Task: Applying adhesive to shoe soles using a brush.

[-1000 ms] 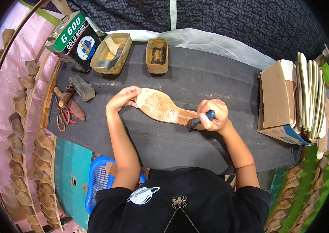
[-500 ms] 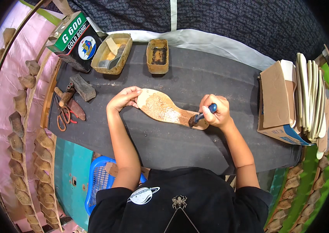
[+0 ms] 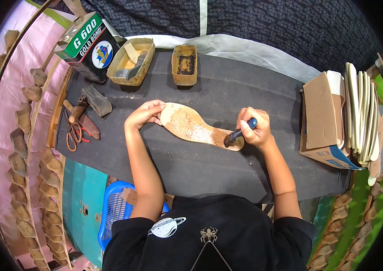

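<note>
Left hand pins insole toe flat on table. Right hand clenched on brush at heel. Insole likely light, thin, bendy; hold by edges.

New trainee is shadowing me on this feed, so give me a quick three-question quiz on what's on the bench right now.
1. True or false: the left hand rests on the wide end of the shoe sole.
2. What does the right hand grip? A) scissors B) a blue-handled brush C) a knife
3. Fill in: the brush tip touches the sole at its ____ end.

Key:
1. True. The fingers press on the wide front end, on the dark worktop.
2. B. The scissors lie untouched at the left edge of the worktop.
3. Narrow (heel) end, nearest the right hand.
</note>
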The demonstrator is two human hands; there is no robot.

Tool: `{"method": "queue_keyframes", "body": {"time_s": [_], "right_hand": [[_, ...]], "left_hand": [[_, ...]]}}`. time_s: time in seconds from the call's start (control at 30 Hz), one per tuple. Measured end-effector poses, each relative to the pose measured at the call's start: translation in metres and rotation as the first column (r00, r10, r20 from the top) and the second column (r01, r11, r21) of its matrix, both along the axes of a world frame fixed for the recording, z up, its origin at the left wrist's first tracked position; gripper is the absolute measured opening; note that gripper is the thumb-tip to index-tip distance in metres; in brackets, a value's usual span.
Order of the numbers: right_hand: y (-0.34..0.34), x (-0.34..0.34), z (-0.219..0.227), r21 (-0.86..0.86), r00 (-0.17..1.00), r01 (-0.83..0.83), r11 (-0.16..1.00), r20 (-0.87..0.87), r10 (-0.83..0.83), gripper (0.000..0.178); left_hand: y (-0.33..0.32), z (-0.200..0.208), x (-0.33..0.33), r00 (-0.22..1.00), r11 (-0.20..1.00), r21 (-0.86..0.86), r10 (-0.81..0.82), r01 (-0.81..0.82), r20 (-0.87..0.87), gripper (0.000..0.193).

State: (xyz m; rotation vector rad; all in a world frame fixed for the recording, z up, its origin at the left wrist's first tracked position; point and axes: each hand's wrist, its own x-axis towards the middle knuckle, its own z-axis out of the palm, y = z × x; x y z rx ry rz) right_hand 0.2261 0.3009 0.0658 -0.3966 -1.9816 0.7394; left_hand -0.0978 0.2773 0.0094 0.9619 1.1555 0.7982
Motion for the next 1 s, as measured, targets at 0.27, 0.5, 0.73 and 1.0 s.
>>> {"method": "queue_keyframes", "body": {"time_s": [0.27,0.5,0.73,1.0], "right_hand": [[0.012,-0.012,0.003,-0.197,0.955,-0.005,0.980,-0.293,-0.054,0.014],[0.048,-0.053,0.007,-0.223,0.885,-0.055,0.973,-0.462,-0.056,0.013],[0.083,-0.091,0.000,-0.140,0.970,0.132,0.981,-0.186,-0.157,0.018],[0.087,-0.105,-0.012,-0.140,0.987,0.161,0.977,0.004,-0.162,0.018]], "left_hand": [[0.001,0.001,-0.001,0.998,0.998,0.023,0.059,-0.058,-0.007,0.025],[0.005,-0.006,-0.007,0.936,0.926,0.161,0.350,-0.341,-0.034,0.027],[0.009,-0.010,-0.007,0.870,0.838,0.247,0.491,-0.487,0.052,0.031],[0.009,-0.012,-0.010,0.854,0.825,0.233,0.516,-0.515,0.064,0.031]]}}
